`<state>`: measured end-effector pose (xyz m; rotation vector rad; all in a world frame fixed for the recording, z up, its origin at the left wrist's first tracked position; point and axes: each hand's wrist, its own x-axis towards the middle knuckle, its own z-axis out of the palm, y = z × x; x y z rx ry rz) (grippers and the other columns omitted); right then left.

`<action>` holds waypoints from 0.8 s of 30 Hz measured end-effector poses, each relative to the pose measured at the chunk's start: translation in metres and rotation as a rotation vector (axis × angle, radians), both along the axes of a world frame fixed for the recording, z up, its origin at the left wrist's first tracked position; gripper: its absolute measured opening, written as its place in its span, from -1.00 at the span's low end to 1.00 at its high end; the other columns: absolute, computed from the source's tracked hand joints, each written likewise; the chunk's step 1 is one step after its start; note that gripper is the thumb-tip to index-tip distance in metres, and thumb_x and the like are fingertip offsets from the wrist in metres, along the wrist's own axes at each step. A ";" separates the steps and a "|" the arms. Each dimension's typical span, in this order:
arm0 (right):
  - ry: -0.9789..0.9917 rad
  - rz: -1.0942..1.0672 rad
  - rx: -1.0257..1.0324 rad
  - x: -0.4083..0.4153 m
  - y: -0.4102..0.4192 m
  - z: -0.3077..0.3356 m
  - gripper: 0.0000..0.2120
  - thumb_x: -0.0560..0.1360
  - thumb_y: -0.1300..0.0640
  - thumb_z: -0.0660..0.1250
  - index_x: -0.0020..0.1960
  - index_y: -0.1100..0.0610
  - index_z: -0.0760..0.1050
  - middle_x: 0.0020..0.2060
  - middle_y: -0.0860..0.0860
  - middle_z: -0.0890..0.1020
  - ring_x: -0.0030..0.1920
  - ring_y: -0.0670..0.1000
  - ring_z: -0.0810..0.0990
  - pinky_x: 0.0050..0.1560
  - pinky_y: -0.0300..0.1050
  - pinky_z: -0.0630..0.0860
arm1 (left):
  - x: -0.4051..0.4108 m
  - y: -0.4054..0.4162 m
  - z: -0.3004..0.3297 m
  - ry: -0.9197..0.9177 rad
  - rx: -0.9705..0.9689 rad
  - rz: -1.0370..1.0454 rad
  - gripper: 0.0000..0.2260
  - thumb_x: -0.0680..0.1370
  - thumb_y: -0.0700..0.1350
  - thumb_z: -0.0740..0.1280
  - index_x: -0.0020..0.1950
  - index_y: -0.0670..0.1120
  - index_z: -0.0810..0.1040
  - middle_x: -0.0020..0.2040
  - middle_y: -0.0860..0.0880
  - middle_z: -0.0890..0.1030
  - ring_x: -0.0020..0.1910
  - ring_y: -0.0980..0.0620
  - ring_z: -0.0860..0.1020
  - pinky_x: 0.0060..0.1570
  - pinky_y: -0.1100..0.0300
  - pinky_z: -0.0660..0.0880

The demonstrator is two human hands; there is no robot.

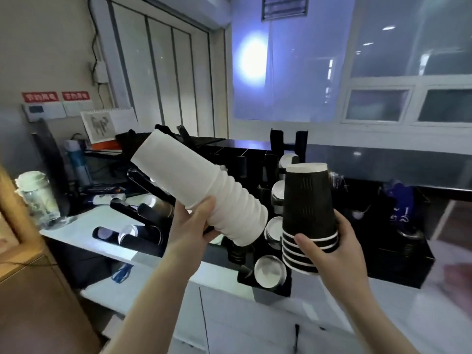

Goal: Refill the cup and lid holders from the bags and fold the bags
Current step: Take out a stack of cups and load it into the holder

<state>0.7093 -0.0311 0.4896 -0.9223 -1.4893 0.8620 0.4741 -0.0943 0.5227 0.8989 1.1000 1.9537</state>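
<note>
My left hand [190, 226] grips a long stack of white paper cups [201, 187], held slanted with its closed end up and to the left and its open rims down to the right. My right hand [329, 247] holds a short stack of black ripple cups [307, 215] upside down, thumb on the lower rims. Both stacks hover over the black cup and lid holder [265, 279] on the counter. White rims of stacked cups [270, 270] show in its round openings. No bag is clearly visible.
A second black rack [127, 233] with tubes lies on the white counter [84, 231] at left. A glass jar [38, 200] stands far left, a blue bottle [76, 162] behind it. A dark counter [383, 162] runs behind. A brown cardboard surface [25, 290] fills the lower left.
</note>
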 end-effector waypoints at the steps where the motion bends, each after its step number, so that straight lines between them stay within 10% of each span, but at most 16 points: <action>1: 0.001 -0.030 -0.006 0.003 0.003 0.000 -0.31 0.18 -0.11 0.54 0.26 -0.23 0.37 -0.02 -0.29 0.60 -0.02 -0.30 0.58 -0.06 -0.23 0.49 | 0.001 0.010 0.001 0.017 0.004 -0.011 -0.54 0.33 0.00 0.45 0.19 0.15 0.44 0.12 0.06 0.61 0.13 -0.05 0.60 -0.02 -0.08 0.60; 24: -0.050 -0.034 -0.029 0.061 0.092 0.000 -0.43 0.23 -0.05 0.56 0.09 -0.36 0.35 -0.05 -0.40 0.58 -0.04 -0.32 0.58 -0.23 -0.45 0.50 | 0.031 0.125 -0.045 0.906 -0.185 -0.252 -0.17 0.24 0.17 0.59 0.40 0.25 0.23 0.27 0.29 0.47 0.26 0.28 0.44 0.15 0.37 0.45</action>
